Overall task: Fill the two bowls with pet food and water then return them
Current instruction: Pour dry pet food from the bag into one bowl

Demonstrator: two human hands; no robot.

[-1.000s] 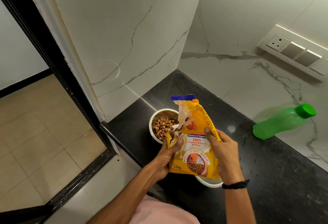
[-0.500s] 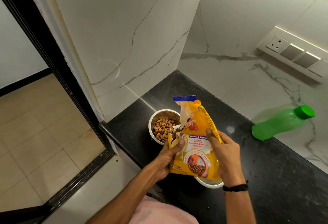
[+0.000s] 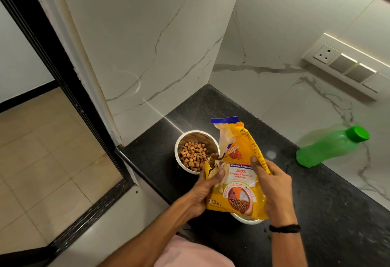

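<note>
A yellow pet food bag (image 3: 238,173) is held upright over the black counter (image 3: 337,214). My left hand (image 3: 202,190) grips its left edge near the torn opening. My right hand (image 3: 272,188) grips its right edge. Behind the bag's opening stands a steel bowl (image 3: 181,146) holding brown kibble (image 3: 193,155). A second bowl (image 3: 247,220) sits under the bag, and only a sliver of its rim shows. A green water bottle (image 3: 329,148) with its cap on leans against the wall at the right.
Marble walls close the counter's back and left corner. A switch panel with a socket (image 3: 348,66) is on the right wall. The counter's left edge (image 3: 135,169) drops to a tiled floor and a dark door frame.
Both hands and the bag have stayed almost in place. The bag's top stands slightly more upright.
</note>
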